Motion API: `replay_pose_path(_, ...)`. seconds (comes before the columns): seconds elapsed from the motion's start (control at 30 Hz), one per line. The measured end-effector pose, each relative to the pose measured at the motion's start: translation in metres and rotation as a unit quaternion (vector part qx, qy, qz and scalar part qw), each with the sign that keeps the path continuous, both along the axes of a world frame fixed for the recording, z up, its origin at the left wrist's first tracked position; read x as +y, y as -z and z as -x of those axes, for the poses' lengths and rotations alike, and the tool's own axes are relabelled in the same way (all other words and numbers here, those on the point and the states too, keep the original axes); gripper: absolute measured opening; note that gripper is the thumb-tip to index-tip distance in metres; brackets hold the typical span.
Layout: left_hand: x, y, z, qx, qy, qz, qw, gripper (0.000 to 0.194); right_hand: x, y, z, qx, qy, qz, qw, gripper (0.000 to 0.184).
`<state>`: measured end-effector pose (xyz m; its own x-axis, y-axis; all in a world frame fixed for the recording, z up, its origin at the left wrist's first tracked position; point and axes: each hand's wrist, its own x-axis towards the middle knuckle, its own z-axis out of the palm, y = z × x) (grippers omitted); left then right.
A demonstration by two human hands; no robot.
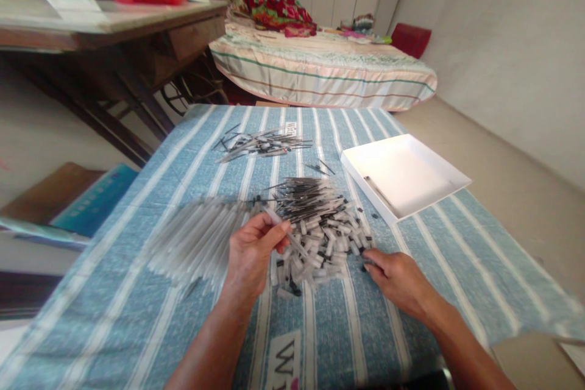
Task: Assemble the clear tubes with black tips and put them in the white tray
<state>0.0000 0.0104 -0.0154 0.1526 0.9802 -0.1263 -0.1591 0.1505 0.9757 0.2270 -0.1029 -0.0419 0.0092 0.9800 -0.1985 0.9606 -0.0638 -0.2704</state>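
My left hand [254, 251] is closed, pinching a clear plastic pen barrel [287, 234] that slants down to the right. My right hand [393, 280] rests on the blue striped cloth [402, 317], its fingertips pinched at a small black piece at the edge of a pile of short clear caps [326, 244]. Behind the caps lies a heap of thin black refills [301, 192]. A row of clear barrels [196, 237] lies left of my left hand, blurred.
A white shallow tray [404, 173] sits at the right of the table with one thin rod in it. A smaller bundle of pens [262, 143] lies farther back. Beyond are a bed [320, 67] and a wooden desk [114, 30] at left.
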Motion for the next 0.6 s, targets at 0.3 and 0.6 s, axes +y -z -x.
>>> replay_pose_path(0.3, -0.001, 0.002, 0.001, -0.004, 0.008, -0.001, 1.000, 0.013, 0.008, 0.006, -0.002, -0.052, 0.022, 0.013, 0.998, 0.022)
replay_pose_path(0.6, -0.003, -0.003, -0.001, -0.066, 0.016, 0.046, 0.997, 0.014, 0.002, -0.009, 0.013, 0.230, 0.012, -0.134, 0.964, 0.016)
